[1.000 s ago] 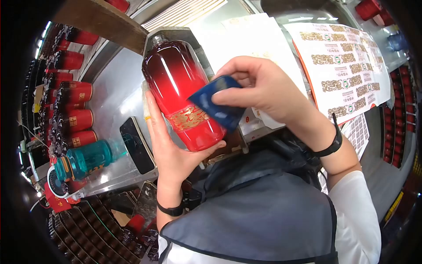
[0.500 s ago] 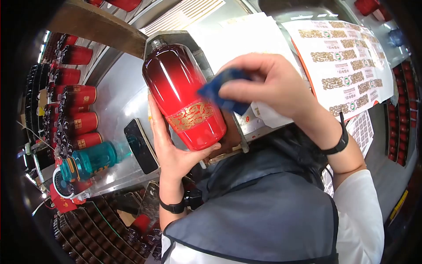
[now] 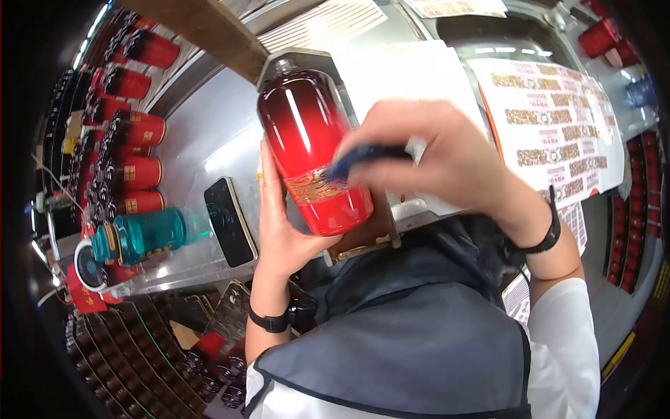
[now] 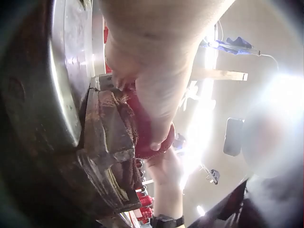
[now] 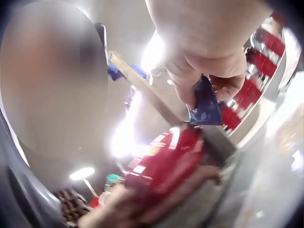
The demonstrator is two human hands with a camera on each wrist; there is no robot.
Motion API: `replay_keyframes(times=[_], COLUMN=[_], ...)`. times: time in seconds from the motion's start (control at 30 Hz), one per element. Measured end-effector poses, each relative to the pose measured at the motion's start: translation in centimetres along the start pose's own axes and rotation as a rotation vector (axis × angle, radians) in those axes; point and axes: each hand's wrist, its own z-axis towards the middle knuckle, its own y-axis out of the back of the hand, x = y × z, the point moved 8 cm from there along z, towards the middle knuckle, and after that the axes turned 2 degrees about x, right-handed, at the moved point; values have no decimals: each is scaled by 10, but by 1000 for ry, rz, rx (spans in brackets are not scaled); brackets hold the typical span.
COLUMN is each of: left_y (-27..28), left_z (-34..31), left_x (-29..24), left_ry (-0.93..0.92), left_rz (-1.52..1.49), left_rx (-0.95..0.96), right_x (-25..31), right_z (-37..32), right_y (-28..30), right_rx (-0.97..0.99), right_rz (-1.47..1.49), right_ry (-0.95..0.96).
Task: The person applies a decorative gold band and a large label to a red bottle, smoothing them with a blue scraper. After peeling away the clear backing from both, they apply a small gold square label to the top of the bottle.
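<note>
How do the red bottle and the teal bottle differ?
The red bottle looks opaque, darkening toward its neck, with a gold pattern; the teal bottle is see-through with lettering. The left hand holds the red bottle; no hand touches the teal bottle. Both look shiny.

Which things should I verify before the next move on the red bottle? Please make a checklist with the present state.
1. Left hand supports bottle: ok.
2. Right hand pinches blue piece: ok.
3. Bottle lies in holder: ok.
4. Gold band is on bottle: ok.
5. Band has no bubbles: cannot tell, partly covered.
6. Phone is apart from both hands: ok.
</note>
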Motion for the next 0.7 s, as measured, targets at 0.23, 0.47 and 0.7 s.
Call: replay_keyframes(times=[0.23,0.47,0.7], left_y=[11,14,6], left_z=[2,-3,-7], left_x=[-32,-43,-13], left_ry=[-53,-86,-84], left_rz=[254,353,95], left_rx=[-5,-52,-164], right_x=[30,27,43], right_z=[18,29,28], right_y=[-5,-7,-26], right_rx=[111,154,295], right_rz=[-151,-212,-149], right_ry=[142,31,140])
